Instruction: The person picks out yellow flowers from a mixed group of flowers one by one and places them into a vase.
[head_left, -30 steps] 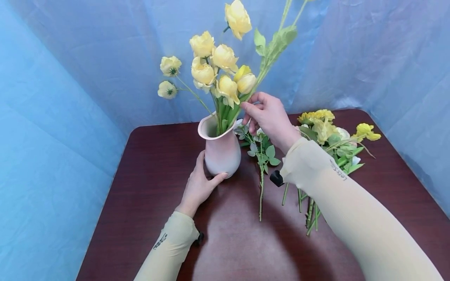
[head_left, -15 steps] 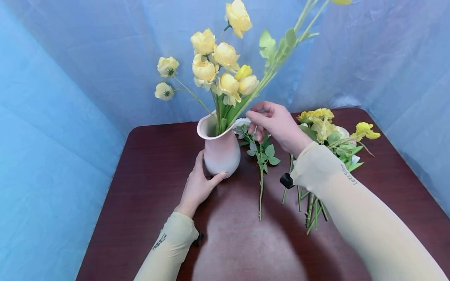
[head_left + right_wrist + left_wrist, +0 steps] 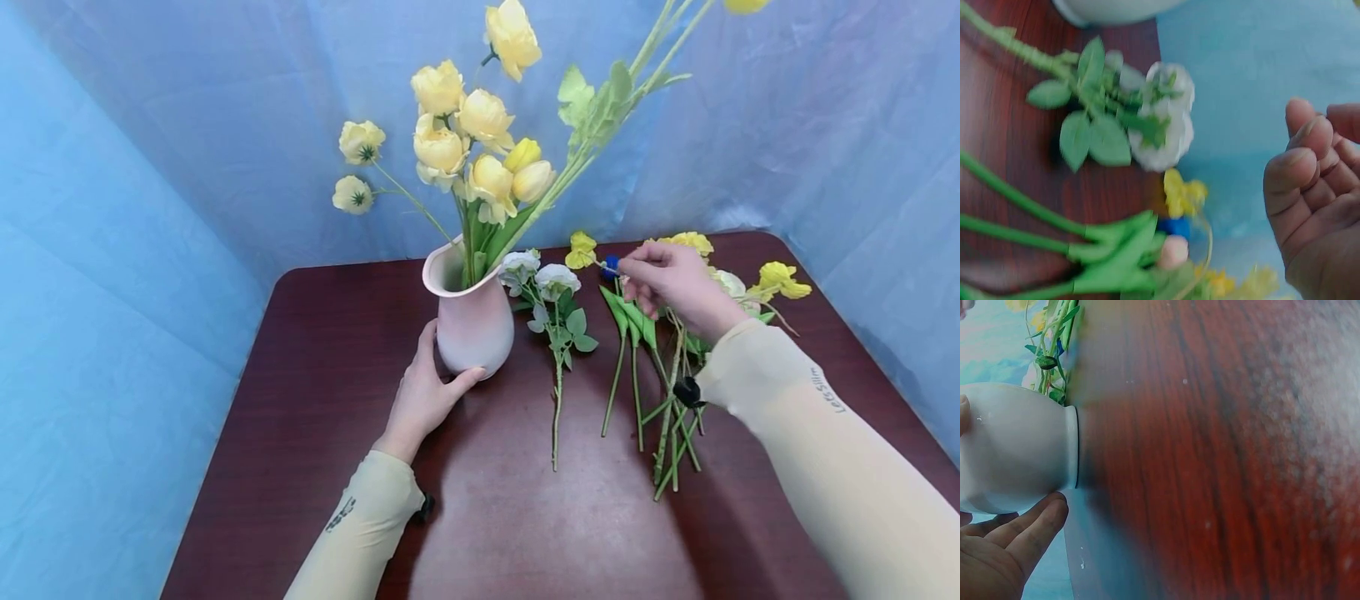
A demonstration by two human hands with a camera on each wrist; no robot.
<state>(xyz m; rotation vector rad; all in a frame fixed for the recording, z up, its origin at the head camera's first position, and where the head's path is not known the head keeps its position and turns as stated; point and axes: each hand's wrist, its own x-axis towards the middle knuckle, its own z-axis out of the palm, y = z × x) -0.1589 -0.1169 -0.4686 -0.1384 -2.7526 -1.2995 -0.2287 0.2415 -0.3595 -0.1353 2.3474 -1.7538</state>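
Observation:
A pale pink-and-white vase stands upright on the table with several yellow flowers in it. One long leafy stem leans out of it to the right. My left hand grips the vase low down, thumb on the near side; in the left wrist view its fingers lie against the vase wall. To the right, my right hand hovers over a pile of loose flowers, its fingers loosely bent and holding nothing. In the right wrist view this hand is apart from the flowers.
Between the vase and the pile lies a white-flowered stem with green leaves. The pile has yellow, white and blue blooms, its stems pointing to the near side. A blue curtain surrounds the dark wooden table.
My right hand has let go of the leafy stem and moved right, over the loose flowers. The leafy stem now leans further right. My left hand has stayed on the vase.

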